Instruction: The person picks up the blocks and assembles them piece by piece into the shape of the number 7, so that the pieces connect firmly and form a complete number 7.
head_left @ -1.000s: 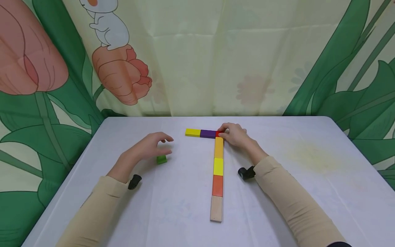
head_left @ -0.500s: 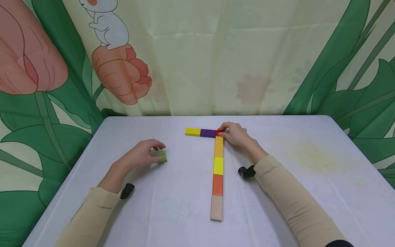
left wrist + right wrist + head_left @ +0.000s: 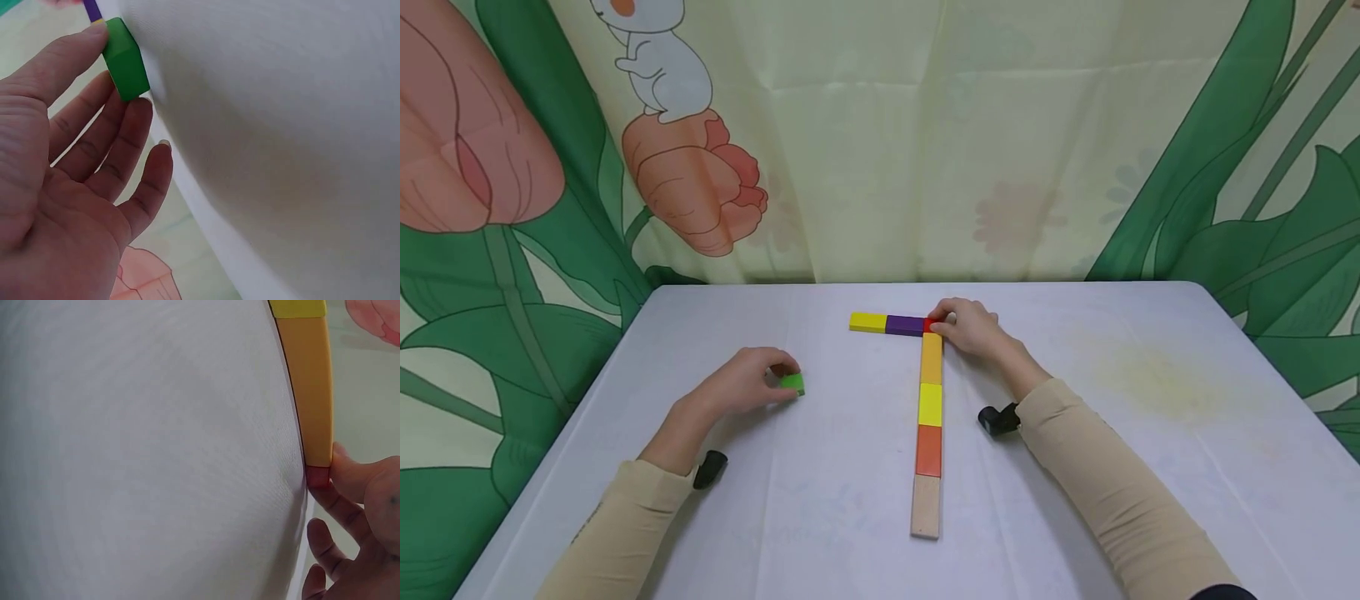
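Between the thumb and fingers of my left hand [image 3: 747, 382] is a small green block [image 3: 127, 62], pinched by its sides at the left of the table. My right hand [image 3: 973, 327] holds a red block [image 3: 318, 476] at the far corner of a row, thumb on one side and a finger on the other. Touching that red block are a purple block [image 3: 905, 326] on its left and an orange-yellow block [image 3: 932, 358] on its near side. Much of the red block is hidden by the fingers in the head view.
Beyond the purple block lies a yellow block [image 3: 868, 322]. Towards me the row continues with another yellow block [image 3: 930, 405], an orange-red block [image 3: 928, 451] and a plain wooden block [image 3: 926, 506]. A white cloth covers the table [image 3: 1075, 500]; a printed curtain [image 3: 880, 150] hangs behind.
My left hand has drawn back to the left and closed its thumb and fingers on the green block, which stood untouched before. The right hand has stayed on the red block.
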Motion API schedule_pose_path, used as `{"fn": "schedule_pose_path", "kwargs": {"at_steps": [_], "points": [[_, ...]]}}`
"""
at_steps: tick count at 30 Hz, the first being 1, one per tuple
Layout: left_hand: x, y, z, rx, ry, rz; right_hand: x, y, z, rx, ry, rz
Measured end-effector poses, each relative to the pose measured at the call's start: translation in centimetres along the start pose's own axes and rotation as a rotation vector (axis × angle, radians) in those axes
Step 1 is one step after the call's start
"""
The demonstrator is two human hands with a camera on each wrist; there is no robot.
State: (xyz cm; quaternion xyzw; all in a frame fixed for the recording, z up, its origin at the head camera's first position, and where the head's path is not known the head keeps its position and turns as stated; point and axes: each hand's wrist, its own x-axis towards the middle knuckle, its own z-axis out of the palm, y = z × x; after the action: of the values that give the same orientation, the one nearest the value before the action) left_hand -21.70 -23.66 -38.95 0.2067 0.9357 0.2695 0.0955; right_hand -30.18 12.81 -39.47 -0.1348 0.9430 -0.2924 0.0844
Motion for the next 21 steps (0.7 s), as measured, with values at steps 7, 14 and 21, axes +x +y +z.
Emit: {"fn": "schedule_pose_path", "kwargs": {"at_steps": [7,14,21], "points": [[0.4,0.1,0.0,0.016,0.003,0.002,0.1,0.1,0.1,0.000,-0.001,-0.003],[1.9,0.1,-0.1,0.016,0.014,0.038,0.2,0.0,0.2,-0.003,-0.005,-0.004],[4.3,0.2,-0.3,0.025,0.015,0.028,0.2,0.1,0.1,-0.011,-0.001,-0.003]]}}
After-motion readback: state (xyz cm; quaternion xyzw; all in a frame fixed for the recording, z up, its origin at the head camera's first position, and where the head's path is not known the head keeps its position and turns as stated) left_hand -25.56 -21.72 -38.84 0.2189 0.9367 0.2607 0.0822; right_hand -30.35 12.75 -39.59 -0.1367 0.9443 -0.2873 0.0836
